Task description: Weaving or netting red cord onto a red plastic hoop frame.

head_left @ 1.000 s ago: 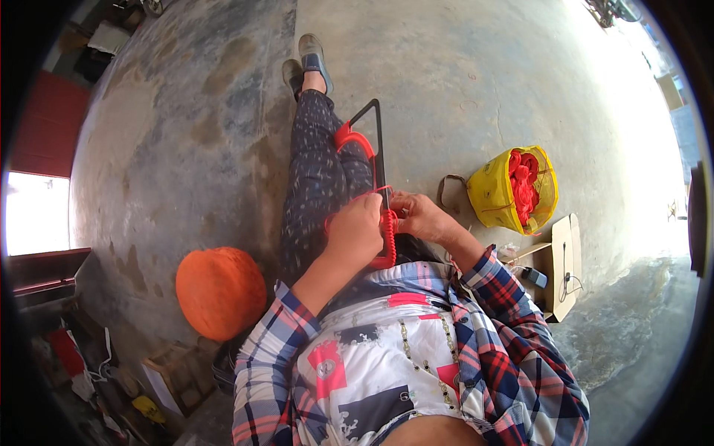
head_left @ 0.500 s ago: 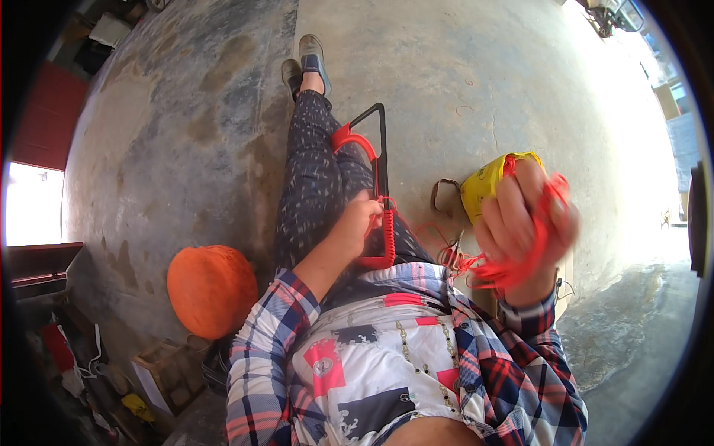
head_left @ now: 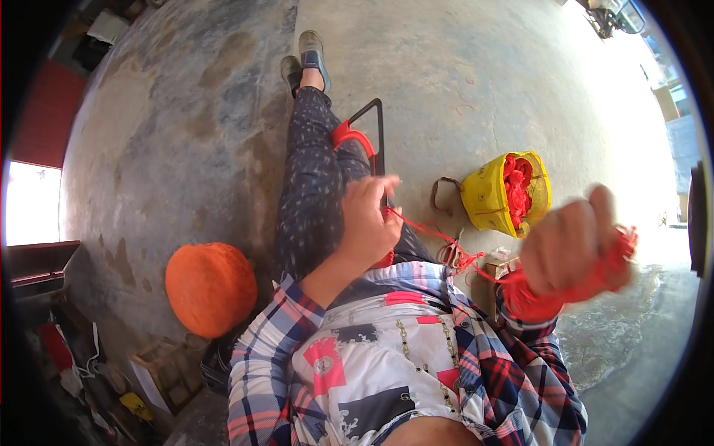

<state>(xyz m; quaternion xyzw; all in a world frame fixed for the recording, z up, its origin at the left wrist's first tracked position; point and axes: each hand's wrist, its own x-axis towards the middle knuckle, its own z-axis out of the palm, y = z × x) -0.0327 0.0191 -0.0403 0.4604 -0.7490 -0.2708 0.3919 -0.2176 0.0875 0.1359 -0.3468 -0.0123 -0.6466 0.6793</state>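
Across my legs lies a black metal frame with a curved red part at its far end. My left hand is closed around its nearer part and covers most of that stretch. Thin red cord runs from beside those fingers to a loose tangle at my right hip. Out to the right, my right hand is raised and closed on a bundle of red cord, which hangs over the wrist. Motion blurs this hand.
A yellow bag full of red material stands on the concrete floor at right, with a brown strap beside it. An orange round cushion sits at left. Behind it are a wooden box and clutter.
My right hand has swung right and nearer with the red cord, uncovering the yellow bag. My left hand has shifted over the frame, hiding the red coils seen before.
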